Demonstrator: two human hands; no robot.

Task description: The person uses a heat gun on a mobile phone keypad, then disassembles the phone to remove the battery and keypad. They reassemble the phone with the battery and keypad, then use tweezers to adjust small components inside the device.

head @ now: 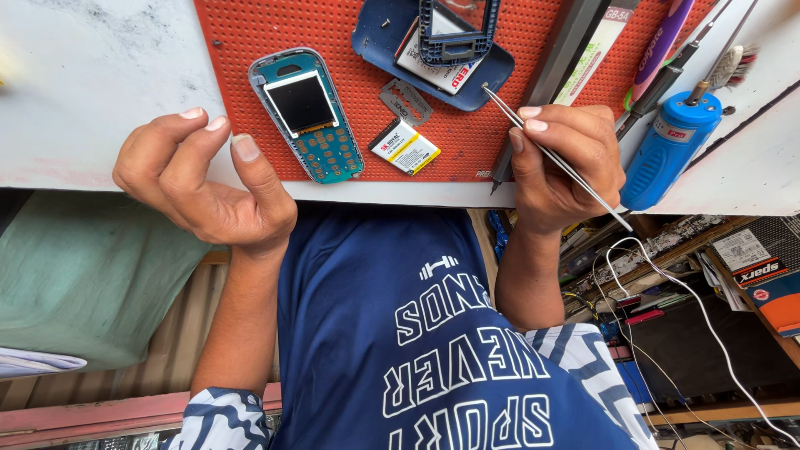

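Bench: a pale grey-white worktop [100, 92] with dark smudges, filling the top of the view.
Mat: a red perforated mat [242, 125] lies on the worktop, centre to 1 o'clock.
On mat, 11 o'clock: an opened teal phone [307, 117], screen and keypad contacts bare.
On mat, 12 o'clock: a dark blue back cover [379, 42] holding a blue phone frame [457, 33].
On mat, centre: a razor blade [406, 102] and, just beside it, a small yellow-and-white battery [404, 147].
On worktop, 2 o'clock: a blue cylindrical tool [667, 150], near a small brush [729, 65].
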